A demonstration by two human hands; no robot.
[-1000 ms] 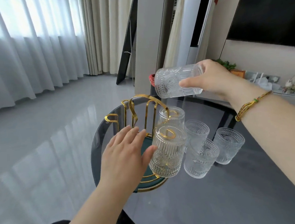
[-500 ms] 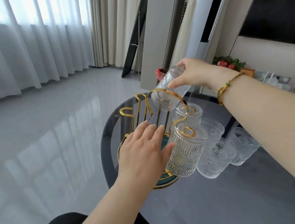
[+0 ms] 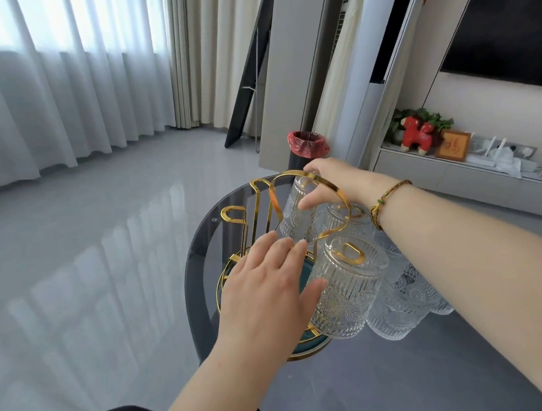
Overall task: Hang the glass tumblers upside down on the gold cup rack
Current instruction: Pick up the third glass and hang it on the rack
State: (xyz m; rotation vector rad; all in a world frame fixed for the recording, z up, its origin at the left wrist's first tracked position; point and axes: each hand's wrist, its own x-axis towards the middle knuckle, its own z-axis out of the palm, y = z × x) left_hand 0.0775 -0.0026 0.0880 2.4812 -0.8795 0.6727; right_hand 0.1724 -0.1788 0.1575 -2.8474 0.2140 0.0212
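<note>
Right hand [image 3: 329, 181]: clasps glass tumbler [image 3: 296, 213], mouth-down at gold cup rack [image 3: 310, 182] prong | left hand [image 3: 270, 289]: fingers spread, empty, resting at rack, likely steadying | hung tumbler [image 3: 344, 290]: front prong.

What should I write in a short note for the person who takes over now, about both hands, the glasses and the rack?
Right hand: grips a tumbler, inverted, being set on a far prong of the gold rack; whether it is seated cannot be told.
Left hand: open, resting near the rack, thumb touching the near hung glass.
Done: the near glass and a second glass behind it hang upside down.
Left: seat and release the held tumbler, then hang the upright glasses on the glass table under the right forearm. The free prong at the left is open.
</note>
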